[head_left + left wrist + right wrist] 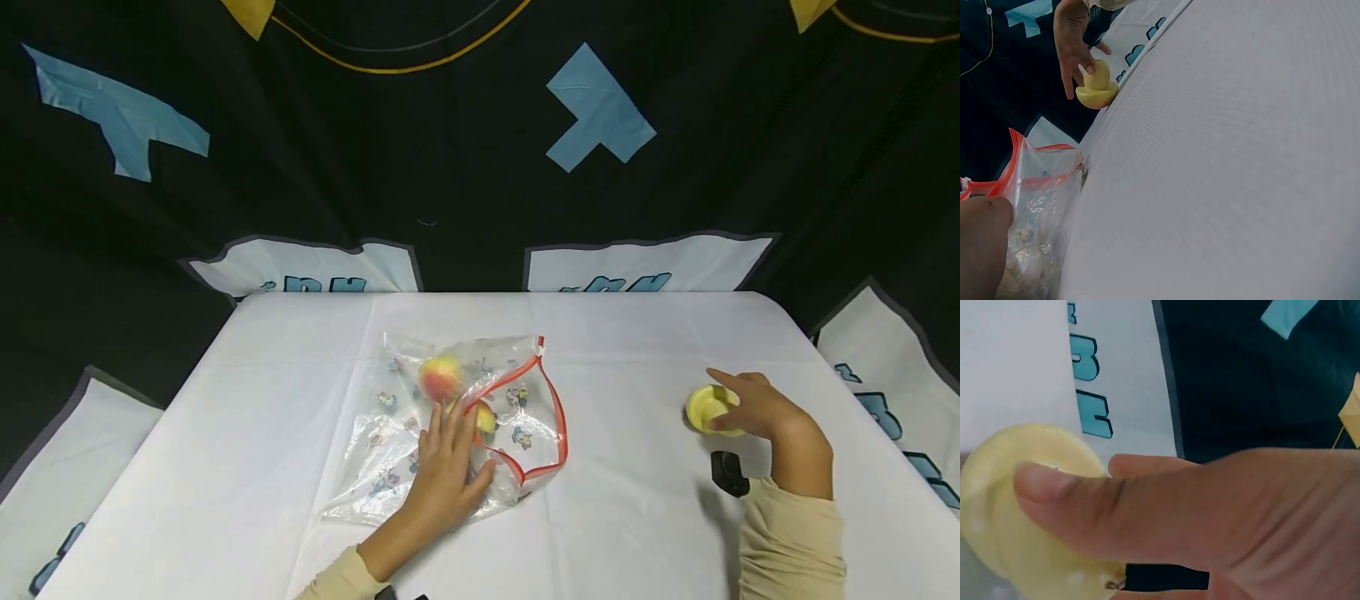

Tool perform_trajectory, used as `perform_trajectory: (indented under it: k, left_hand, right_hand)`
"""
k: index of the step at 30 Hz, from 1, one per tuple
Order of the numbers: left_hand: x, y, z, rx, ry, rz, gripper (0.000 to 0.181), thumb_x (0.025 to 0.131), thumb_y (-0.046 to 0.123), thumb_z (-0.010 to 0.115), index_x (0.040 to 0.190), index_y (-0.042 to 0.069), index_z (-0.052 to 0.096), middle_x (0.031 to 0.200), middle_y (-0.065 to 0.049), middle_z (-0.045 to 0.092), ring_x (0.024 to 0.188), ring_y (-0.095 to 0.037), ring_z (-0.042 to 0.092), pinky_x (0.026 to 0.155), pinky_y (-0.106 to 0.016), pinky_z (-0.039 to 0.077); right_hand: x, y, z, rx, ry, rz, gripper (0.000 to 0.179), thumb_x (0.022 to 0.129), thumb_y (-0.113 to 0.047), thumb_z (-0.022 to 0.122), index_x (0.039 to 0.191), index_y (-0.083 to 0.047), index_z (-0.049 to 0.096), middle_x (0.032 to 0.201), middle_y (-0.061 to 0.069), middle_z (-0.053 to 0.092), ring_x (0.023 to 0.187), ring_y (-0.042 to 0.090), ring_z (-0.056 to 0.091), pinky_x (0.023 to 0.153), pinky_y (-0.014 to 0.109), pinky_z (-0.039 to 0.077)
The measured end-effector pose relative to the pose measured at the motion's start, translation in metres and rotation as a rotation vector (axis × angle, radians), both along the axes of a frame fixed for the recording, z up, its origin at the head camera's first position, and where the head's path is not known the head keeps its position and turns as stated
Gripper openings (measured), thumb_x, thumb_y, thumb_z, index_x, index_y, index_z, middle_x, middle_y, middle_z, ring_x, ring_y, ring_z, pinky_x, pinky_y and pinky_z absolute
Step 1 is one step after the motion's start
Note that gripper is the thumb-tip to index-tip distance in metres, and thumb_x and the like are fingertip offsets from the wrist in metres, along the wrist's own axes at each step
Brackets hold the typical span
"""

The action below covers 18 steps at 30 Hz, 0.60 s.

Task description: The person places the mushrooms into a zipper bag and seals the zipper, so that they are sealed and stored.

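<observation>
A clear plastic bag lies on the left half of the white-covered desk, its sealed end to the left and its mouth to the right. Its film is thin, glossy and creased, printed with small coloured cartoon figures. Within its outline, a roundish fruit shows its red flush toward the lower left and yellow above; its form is too round to give a clear long axis. The left hand rests across the bag, fingers straight and pointing away from the person, so its grip is loose. Just beside the fingertips, a second fruit shows yellow, partly covered. A red zip strip edges the bag's mouth, which gapes into a loop toward the right.

Well apart, on the right side of the desk, is a smooth yellow object. From above its outline is roundish; in the left wrist view a rounded upper part stands on a wider, shallow lower part. The right hand reaches in from the right, thumb against the object, forefinger extended toward the left. Whether its grip has tightened, I cannot tell. The sleeve below is beige, gathered fabric.
</observation>
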<state>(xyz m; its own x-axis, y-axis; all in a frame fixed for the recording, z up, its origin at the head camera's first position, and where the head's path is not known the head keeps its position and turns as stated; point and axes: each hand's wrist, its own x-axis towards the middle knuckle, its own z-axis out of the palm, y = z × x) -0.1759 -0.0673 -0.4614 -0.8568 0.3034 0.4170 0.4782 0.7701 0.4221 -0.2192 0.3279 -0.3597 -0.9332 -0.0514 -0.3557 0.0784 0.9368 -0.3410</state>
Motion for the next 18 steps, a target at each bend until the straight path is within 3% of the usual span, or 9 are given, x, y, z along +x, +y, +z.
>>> perform_trajectory:
  k: [8, 15, 18]
  left_hand:
    - [0.000, -0.001, -0.001, 0.013, 0.015, 0.002, 0.073, 0.083, 0.032, 0.058, 0.143, 0.007, 0.024, 0.149, -0.017, 0.021, 0.134, -0.050, 0.013, 0.092, -0.072, 0.023]
    - [0.000, 0.000, -0.001, 0.019, 0.006, -0.001, 0.072, 0.083, 0.032, 0.058, 0.143, 0.008, 0.025, 0.149, -0.016, 0.021, 0.134, -0.049, 0.013, 0.092, -0.072, 0.024]
    - [0.001, 0.000, -0.001, 0.019, 0.004, -0.004, 0.071, 0.083, 0.032, 0.057, 0.143, 0.008, 0.026, 0.149, -0.016, 0.022, 0.135, -0.048, 0.013, 0.092, -0.072, 0.024]
  right_hand:
    - [-0.005, -0.002, -0.002, -0.016, -0.036, -0.004, 0.073, 0.075, -0.019, 0.071, 0.135, 0.003, 0.034, 0.116, 0.040, 0.034, 0.100, 0.049, 0.043, 0.079, 0.058, 0.043]
    - [-0.002, -0.017, 0.002, -0.047, 0.100, 0.061, 0.072, 0.072, -0.025, 0.074, 0.130, 0.002, 0.042, 0.113, 0.037, 0.040, 0.100, 0.049, 0.046, 0.079, 0.061, 0.041]
    - [0.000, -0.036, 0.008, -0.120, 0.154, 0.125, 0.072, 0.071, -0.025, 0.075, 0.130, 0.002, 0.044, 0.114, 0.034, 0.042, 0.098, 0.044, 0.051, 0.077, 0.053, 0.044]
